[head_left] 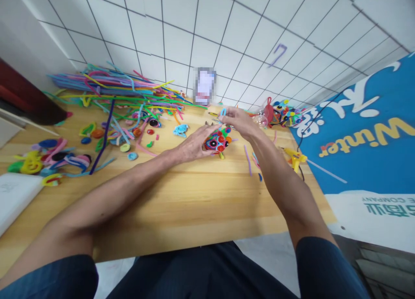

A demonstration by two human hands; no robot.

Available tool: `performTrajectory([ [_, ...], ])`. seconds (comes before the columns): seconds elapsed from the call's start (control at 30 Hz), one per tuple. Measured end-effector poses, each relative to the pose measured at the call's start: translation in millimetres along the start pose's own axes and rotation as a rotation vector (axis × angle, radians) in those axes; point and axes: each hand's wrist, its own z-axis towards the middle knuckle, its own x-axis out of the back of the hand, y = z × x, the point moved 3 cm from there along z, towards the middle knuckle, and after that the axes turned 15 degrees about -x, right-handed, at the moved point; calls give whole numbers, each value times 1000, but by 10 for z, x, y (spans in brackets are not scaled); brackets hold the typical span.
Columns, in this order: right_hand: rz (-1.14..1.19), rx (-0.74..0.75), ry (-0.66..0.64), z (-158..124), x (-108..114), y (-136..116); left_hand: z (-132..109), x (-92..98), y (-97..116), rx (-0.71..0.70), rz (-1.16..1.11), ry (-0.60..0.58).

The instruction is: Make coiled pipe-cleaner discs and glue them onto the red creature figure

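My left hand is closed around the side of a small craft ornament, a rounded piece covered with red, green and orange dots and dark eye-like spots. Above the ornament, my right hand pinches a light blue pipe cleaner loop between thumb and fingertips. The loop stands just over the ornament's top; whether the two touch is unclear. Behind the right hand lies a yellow-handled tool, partly hidden. A fluffy blue pipe cleaner piece rests on the table to the left of my hands.
Pipe cleaners are heaped along the tiled wall at back left. Coiled pieces and pompoms lie farther left. A phone leans on the wall. At right are a yellow glue gun, its cord, and another colourful ornament.
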Motion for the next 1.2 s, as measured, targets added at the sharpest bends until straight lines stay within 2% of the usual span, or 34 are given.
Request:
performTrajectory([
  [0.17, -70, 150, 104, -6, 106, -297, 12, 123, 0, -34, 39, 148],
  [0.27, -104, 236, 167, -12, 244, -614, -6, 225, -26, 68, 57, 311],
  [0.37, -117, 246, 230, -21, 406, -981, -43, 292, -69, 180, 74, 446],
  [0.5, -111, 269, 292, -56, 622, -1408, -97, 304, -148, 270, 79, 518],
  [0.63, -154, 304, 326, -117, 787, -1684, -160, 262, -236, 314, 64, 519],
  [0.9, -81, 430, 357, -249, 820, -1928, -278, 167, -365, 459, 0, 505],
  [1.07, -40, 414, 371, -293, 751, -1929, -221, 182, -271, 525, -100, 558],
  [1.2, -31, 398, 345, -353, 642, -1876, -108, 105, -128, 551, -309, 532],
])
